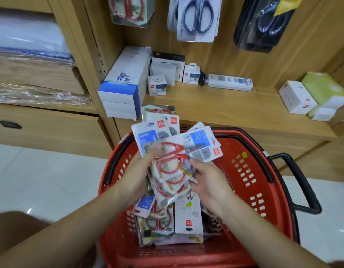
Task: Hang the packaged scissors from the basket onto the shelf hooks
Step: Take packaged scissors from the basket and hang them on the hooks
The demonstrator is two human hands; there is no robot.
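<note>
Packaged scissors (148,136), a fanned bundle topped by a red-handled pack (172,160), sit at frame centre above the red basket (263,180), that pack's long axis running lower left to upper right. My left hand (136,175) curls round the bundle's left edge; my right hand (207,182) pinches the top pack's lower right corner. Hung packs (198,18) lie well apart, top of frame.

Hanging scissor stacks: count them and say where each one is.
3: red stack at top left, grey stack at top middle, black stack at top right. Others may hang out of frame above.
</note>
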